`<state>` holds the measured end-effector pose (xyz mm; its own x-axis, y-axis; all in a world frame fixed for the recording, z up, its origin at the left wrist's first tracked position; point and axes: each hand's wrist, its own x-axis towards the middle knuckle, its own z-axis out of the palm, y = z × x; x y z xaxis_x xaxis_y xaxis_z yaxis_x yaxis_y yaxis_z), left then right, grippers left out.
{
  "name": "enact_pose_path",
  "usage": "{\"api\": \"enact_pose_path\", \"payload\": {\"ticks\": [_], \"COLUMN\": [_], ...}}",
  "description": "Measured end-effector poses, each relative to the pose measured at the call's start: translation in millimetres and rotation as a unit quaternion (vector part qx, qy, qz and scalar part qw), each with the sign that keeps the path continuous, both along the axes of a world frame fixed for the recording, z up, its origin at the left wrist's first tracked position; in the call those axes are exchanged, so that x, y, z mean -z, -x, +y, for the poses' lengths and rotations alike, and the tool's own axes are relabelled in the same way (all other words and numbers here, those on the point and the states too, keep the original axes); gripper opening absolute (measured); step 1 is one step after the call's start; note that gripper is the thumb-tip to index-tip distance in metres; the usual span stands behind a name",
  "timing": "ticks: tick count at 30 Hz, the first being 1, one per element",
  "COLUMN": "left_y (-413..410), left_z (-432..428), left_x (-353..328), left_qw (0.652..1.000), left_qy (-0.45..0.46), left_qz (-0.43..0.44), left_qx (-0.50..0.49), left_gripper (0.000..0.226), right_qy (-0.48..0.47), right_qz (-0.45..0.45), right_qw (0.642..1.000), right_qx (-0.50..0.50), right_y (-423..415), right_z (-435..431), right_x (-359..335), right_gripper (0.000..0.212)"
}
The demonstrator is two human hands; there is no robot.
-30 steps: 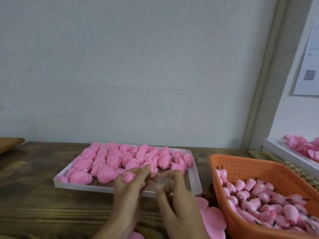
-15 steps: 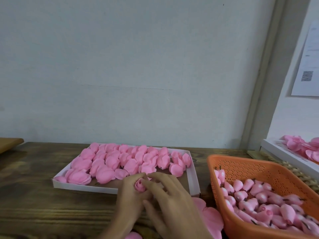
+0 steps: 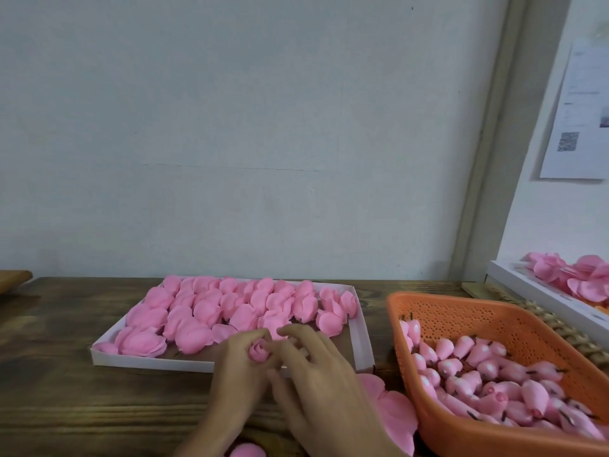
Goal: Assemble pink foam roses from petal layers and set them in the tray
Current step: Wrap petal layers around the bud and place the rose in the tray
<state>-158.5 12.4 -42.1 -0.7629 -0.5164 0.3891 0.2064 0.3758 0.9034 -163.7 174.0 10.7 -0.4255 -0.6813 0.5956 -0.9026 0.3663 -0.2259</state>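
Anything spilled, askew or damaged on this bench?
Nothing damaged. Loose pink petal layers lie on the bare table beside the orange basket, and another pink piece sits at the frame's bottom edge, outside any container; likely working stock. Roses in the white tray lie jumbled, not in rows.

A white paper sheet (image 3: 580, 120) hangs on the wall at the far right. It has thin lines of small print and a square code (image 3: 568, 141) made of dots. The print is too blurry to read, so no words or numbers can be made out.
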Motion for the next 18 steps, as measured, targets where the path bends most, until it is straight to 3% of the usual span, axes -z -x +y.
{"api": "enact_pose_path", "payload": {"ticks": [4, 7, 11, 14, 18], "left_y": [3, 14, 23, 28, 35], "left_z": [-20, -39, -58, -63, -62], "left_x": [-16, -21, -30, -29, -16], "left_qw": [0.995, 0.986, 0.988, 0.987, 0.984], "left_qy": [-0.005, -0.063, -0.091, -0.097, -0.080], "left_qz": [0.041, 0.031, 0.034, 0.032, 0.032], "left_qx": [-0.086, -0.151, -0.123, -0.125, -0.156], "left_gripper": [0.043, 0.035, 0.039, 0.036, 0.037], "right_qy": [0.051, -0.079, -0.311, -0.352, -0.334], "right_qz": [0.011, 0.023, -0.023, -0.092, -0.130], "right_qw": [0.998, 0.996, 0.950, 0.931, 0.933], "right_qx": [0.024, 0.042, -0.013, -0.016, -0.032], "right_y": [2, 8, 6, -1, -3], "right_z": [-11, -18, -37, -55, -58], "right_x": [-12, -17, -13, -5, -6], "right_gripper": [0.012, 0.012, 0.034, 0.039, 0.042]}}
